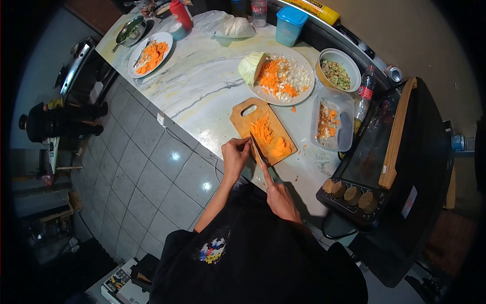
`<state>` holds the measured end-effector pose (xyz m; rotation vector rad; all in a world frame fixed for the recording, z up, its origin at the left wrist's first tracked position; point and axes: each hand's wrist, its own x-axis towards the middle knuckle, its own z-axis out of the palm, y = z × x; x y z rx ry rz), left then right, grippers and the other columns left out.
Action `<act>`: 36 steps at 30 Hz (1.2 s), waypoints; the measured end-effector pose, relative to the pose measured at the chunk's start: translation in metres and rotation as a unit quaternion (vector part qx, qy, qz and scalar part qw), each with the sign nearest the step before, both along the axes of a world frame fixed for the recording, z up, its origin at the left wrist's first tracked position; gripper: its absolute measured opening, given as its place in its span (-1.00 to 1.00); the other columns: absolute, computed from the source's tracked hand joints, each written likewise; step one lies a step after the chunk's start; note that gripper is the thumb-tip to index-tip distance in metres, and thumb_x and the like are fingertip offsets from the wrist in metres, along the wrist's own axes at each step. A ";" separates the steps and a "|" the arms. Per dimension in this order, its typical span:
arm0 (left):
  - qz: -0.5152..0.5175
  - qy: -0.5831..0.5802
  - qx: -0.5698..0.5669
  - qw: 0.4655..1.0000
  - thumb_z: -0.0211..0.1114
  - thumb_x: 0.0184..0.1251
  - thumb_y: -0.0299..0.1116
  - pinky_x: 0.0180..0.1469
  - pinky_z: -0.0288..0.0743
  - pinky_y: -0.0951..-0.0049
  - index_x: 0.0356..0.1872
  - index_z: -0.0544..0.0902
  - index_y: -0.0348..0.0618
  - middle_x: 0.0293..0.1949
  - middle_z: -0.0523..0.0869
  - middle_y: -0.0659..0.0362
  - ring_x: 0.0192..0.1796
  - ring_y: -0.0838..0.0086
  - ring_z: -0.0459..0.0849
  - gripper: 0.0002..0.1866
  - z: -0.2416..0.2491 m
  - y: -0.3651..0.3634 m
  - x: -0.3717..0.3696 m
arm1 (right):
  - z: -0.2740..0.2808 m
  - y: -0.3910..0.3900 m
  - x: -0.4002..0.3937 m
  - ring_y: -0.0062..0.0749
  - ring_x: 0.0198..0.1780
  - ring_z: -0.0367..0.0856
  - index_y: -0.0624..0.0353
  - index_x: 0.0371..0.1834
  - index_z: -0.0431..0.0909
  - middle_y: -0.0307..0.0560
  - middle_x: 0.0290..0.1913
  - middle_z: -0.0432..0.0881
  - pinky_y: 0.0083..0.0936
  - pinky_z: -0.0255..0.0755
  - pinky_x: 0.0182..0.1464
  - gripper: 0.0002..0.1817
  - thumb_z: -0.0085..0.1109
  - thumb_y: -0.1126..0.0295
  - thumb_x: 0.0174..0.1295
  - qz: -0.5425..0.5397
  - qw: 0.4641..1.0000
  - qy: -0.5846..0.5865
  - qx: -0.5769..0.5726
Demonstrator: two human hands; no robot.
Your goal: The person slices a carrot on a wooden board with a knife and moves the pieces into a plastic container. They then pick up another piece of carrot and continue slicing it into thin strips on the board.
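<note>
My right hand is wrapped round the handle of a knife, its blade over the near left part of a wooden cutting board. Shredded carrot lies beside the blade, and carrot slices are at the board's right end. My left hand is at the board's left edge by the blade, its fingers pressed together; what they hold, if anything, is too small to make out. Behind the board, a large plate carries a cut cabbage, grated carrot and chopped white pieces.
A clear container, a bowl and a bottle stand right of the board, near a black oven. A plate of carrots and a pan are far left. Another person stands across the tiled floor.
</note>
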<state>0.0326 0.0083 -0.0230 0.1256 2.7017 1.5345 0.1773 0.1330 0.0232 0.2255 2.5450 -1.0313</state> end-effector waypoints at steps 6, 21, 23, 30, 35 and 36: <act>-0.007 0.001 -0.001 1.000 0.39 0.20 -0.53 -0.27 0.61 0.43 -0.21 0.77 -0.35 -0.34 0.76 -0.11 -0.36 0.27 0.80 -0.84 0.001 0.000 -0.001 | -0.001 0.005 -0.007 0.27 -0.29 0.64 -0.16 0.62 -0.19 0.36 -0.45 0.58 0.05 0.47 -0.23 -0.03 0.04 0.68 0.18 -0.001 1.000 -0.015 -0.027; 0.016 -0.020 -0.010 1.000 0.39 0.19 -0.46 -0.31 0.61 0.42 -0.23 0.78 -0.32 -0.44 0.77 -0.06 -0.43 0.34 0.78 -0.83 0.004 0.001 -0.004 | -0.017 0.016 -0.025 0.29 -0.38 0.59 -0.30 0.60 0.00 0.31 -0.47 0.53 0.05 0.46 -0.27 -0.15 0.00 0.59 0.24 0.017 0.991 0.103 0.083; 0.013 -0.034 -0.019 0.999 0.38 0.20 -0.47 -0.32 0.60 0.43 -0.23 0.78 -0.32 -0.48 0.77 -0.03 -0.45 0.37 0.78 -0.84 0.005 -0.001 -0.004 | -0.016 0.019 -0.026 0.29 -0.38 0.59 -0.27 0.60 0.00 0.31 -0.48 0.53 0.06 0.44 -0.28 -0.15 -0.01 0.60 0.24 0.013 0.993 0.101 0.057; 0.004 -0.011 -0.011 1.000 0.31 0.21 -0.51 -0.34 0.58 0.49 -0.23 0.75 -0.37 -0.49 0.77 0.00 -0.46 0.47 0.76 -0.83 0.007 -0.002 -0.010 | -0.013 0.019 -0.025 0.30 -0.39 0.58 -0.12 0.59 0.00 0.37 -0.56 0.49 0.03 0.35 -0.31 -0.17 -0.06 0.65 0.23 -0.027 0.988 0.136 -0.071; 0.021 -0.060 -0.034 0.997 0.38 0.17 -0.42 -0.19 0.62 0.40 -0.21 0.79 -0.27 -0.39 0.80 -0.03 -0.34 0.35 0.80 -0.80 0.012 -0.002 -0.010 | -0.010 0.015 -0.014 0.31 -0.35 0.59 -0.12 0.59 -0.01 0.38 -0.50 0.53 0.03 0.38 -0.30 -0.17 -0.03 0.65 0.23 -0.015 0.993 0.095 -0.074; 0.023 -0.062 -0.018 0.998 0.38 0.17 -0.42 -0.19 0.62 0.41 -0.20 0.79 -0.26 -0.39 0.80 -0.03 -0.35 0.35 0.80 -0.80 0.011 -0.002 -0.010 | -0.008 0.015 -0.012 0.30 -0.34 0.61 -0.13 0.60 -0.04 0.36 -0.47 0.57 0.05 0.41 -0.30 -0.17 0.00 0.62 0.26 -0.003 0.995 0.081 -0.067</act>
